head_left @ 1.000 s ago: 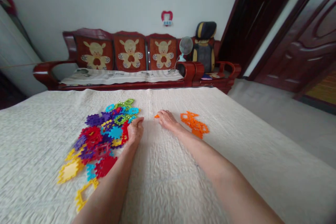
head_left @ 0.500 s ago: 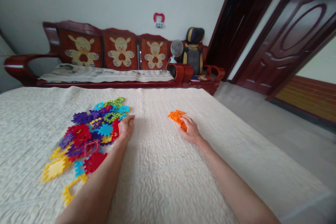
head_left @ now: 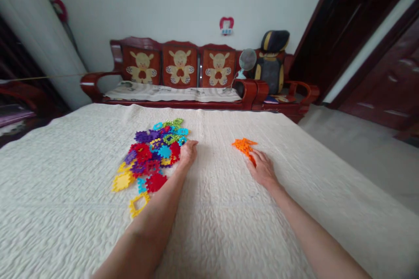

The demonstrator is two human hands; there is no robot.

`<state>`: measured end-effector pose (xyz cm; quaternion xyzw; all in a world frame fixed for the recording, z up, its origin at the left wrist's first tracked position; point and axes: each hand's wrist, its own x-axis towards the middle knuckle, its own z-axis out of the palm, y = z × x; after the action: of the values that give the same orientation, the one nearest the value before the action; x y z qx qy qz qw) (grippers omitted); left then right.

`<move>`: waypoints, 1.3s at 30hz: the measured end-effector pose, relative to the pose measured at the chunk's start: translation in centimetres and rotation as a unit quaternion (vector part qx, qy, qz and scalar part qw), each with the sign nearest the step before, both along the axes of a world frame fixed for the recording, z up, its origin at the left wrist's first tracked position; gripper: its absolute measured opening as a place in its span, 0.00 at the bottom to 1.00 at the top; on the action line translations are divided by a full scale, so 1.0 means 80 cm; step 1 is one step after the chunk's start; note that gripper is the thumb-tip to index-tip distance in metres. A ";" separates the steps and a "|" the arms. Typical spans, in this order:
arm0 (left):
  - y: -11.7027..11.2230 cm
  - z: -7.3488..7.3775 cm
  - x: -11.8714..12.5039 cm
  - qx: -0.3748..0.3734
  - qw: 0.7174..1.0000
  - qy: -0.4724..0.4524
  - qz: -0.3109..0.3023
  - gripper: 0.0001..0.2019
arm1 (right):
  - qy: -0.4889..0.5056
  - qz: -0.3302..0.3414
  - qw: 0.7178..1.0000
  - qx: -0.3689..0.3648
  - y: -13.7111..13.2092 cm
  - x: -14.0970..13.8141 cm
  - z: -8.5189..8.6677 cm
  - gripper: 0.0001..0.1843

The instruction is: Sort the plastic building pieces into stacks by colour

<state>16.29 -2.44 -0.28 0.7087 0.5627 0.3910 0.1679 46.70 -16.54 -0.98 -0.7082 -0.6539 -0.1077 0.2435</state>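
A heap of toothed plastic building pieces in red, purple, blue, green and yellow lies left of centre on the quilted cover. My left hand is closed at the heap's right edge, beside a red piece; its curled fingers hide whatever may be inside. Farther right is a small pile of orange plastic pieces. At that pile's near right side rests my right hand, palm down with fingers stretched out, its fingertips at the closest orange piece. Nothing shows gripped in it.
The cream quilted cover spreads over the whole surface in front of me. Behind its far edge stands a wooden sofa with bear-patterned cushions. A small fan and a chair with a massage cushion are at the back right.
The view has swung left, so everything appears farther right. My right hand has drawn back slightly from the orange pile. My left hand stays closed by the heap.
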 end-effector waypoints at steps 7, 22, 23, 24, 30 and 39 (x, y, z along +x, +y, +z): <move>0.000 -0.008 0.004 -0.011 1.000 0.017 -0.013 0.21 | -0.009 -0.018 1.000 0.001 0.008 0.011 -0.012 0.23; -0.003 -0.006 0.005 -0.020 0.998 0.040 -0.042 0.20 | -0.020 0.031 0.999 0.035 0.014 0.020 -0.013 0.25; -0.003 -0.006 0.005 -0.020 0.998 0.043 -0.043 0.20 | -0.020 0.035 0.998 0.038 0.014 0.019 -0.012 0.26; -0.003 -0.005 0.005 -0.021 0.998 0.047 -0.044 0.19 | -0.019 0.037 0.998 0.042 0.014 0.019 -0.012 0.26; -0.006 -0.002 0.003 -0.019 0.996 0.077 -0.043 0.19 | -0.011 0.037 0.998 0.058 0.013 0.017 -0.014 0.23; -0.005 -0.005 0.002 0.030 0.993 0.106 -0.051 0.18 | 0.020 0.020 0.999 0.031 0.000 0.004 -0.008 0.21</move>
<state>16.43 -2.85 -0.71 0.7783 0.5289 0.3215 0.1058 47.01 -16.52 -1.59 -0.6889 -0.6595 -0.1083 0.2805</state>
